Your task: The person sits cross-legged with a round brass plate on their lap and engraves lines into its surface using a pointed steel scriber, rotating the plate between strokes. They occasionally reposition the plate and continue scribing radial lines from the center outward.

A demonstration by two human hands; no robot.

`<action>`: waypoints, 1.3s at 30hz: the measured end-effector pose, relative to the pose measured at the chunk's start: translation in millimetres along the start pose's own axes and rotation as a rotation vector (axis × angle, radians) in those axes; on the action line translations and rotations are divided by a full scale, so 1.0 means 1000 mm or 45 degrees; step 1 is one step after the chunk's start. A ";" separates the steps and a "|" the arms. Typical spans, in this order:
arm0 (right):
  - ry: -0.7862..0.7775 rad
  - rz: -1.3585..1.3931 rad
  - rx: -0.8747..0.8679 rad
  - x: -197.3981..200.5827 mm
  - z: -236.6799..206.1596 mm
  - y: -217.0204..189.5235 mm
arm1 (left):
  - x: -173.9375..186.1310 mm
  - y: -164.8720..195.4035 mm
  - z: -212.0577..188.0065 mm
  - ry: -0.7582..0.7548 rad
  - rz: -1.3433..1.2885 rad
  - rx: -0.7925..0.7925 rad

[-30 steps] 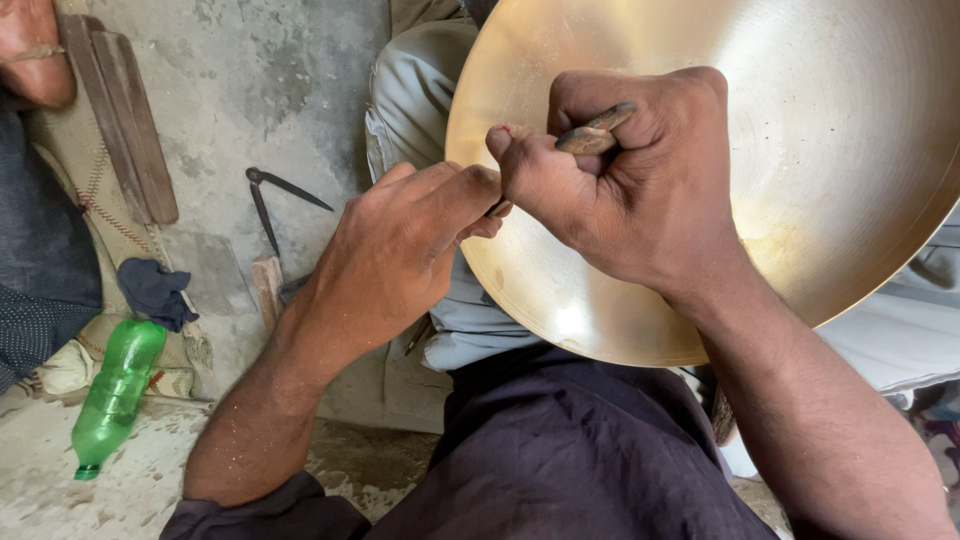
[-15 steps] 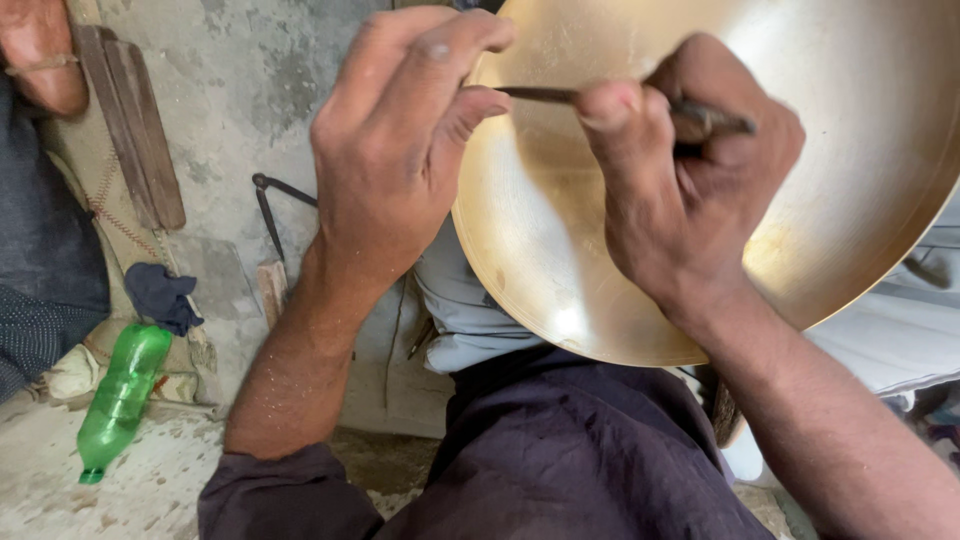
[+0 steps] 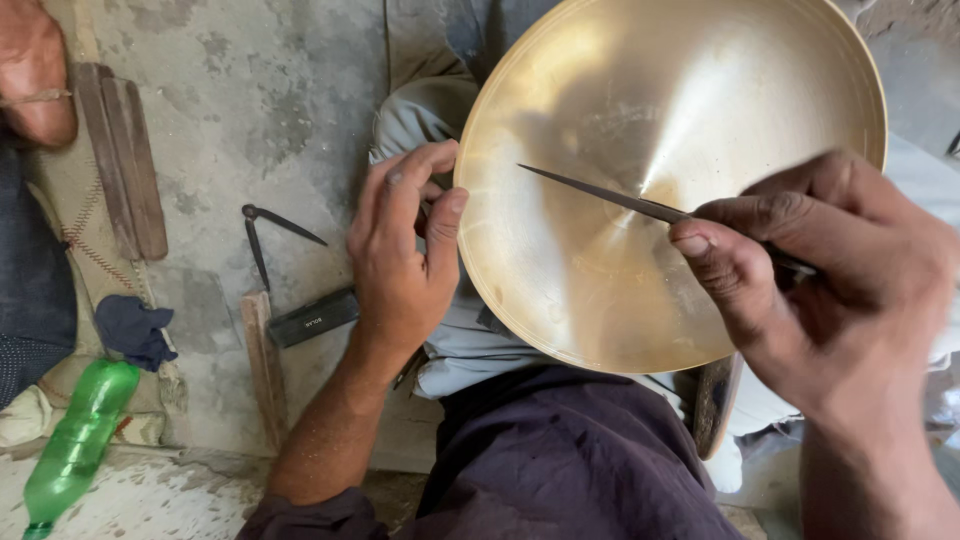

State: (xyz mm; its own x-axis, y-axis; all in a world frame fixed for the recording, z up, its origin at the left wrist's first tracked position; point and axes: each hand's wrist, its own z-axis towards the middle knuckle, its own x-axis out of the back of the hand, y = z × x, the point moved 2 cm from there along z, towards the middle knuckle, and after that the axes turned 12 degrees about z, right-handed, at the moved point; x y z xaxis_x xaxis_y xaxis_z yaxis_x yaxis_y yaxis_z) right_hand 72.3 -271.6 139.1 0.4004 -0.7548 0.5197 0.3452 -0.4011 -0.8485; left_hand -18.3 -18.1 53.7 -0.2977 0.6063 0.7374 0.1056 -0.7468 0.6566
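Both of my hands have dropped away from the top of the dish since half a second ago: my left hand (image 3: pixel 400 265) has slid down to the left rim and my right hand (image 3: pixel 830 290) has pulled back to the lower right, drawing the tool with it.

From the head view, the brass dish (image 3: pixel 600 130) rests tilted over my lap, its hollow face toward me. My left fingers curl loosely against its left edge, thumb pressed on the rim, the other fingertips tucked behind it. My right fingers are closed tight around the dark scraper (image 3: pixel 610 197); thumb and forefinger pinch its shaft just where it leaves my fist. Its long axis runs from my right fingers up and leftward across the dish's middle, the thin pointed tip aiming toward my left thumb and stopping short of it. Whether the tip touches the brass I cannot tell.

Beyond my left knuckles, on the concrete floor (image 3: pixel 250 120), lie a pair of dividers (image 3: pixel 265 235) and, farther off, a green plastic bottle (image 3: pixel 75 440).
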 end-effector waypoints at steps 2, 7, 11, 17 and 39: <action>-0.094 -0.329 0.016 -0.001 0.004 -0.019 | -0.003 -0.002 -0.003 -0.005 -0.025 0.045; -0.560 -1.147 -0.353 -0.020 0.012 -0.040 | -0.005 -0.002 -0.010 0.020 -0.134 0.127; -0.997 -1.292 -0.699 -0.026 0.023 -0.051 | -0.007 -0.003 -0.016 0.016 -0.158 0.128; -0.458 -0.938 -0.380 -0.058 0.060 -0.053 | -0.015 -0.007 -0.021 -0.054 -0.205 0.208; -0.609 -1.010 -0.711 -0.117 0.079 -0.052 | -0.039 -0.011 -0.027 -0.032 -0.242 0.069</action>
State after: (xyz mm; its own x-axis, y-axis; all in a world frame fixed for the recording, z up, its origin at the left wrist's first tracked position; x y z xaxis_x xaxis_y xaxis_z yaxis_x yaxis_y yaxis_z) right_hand 74.2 -121.7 130.4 0.5649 0.0568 0.8232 0.2647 -0.9574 -0.1155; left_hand -33.2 -41.1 13.8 -0.2932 0.7424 0.6024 0.1011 -0.6025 0.7917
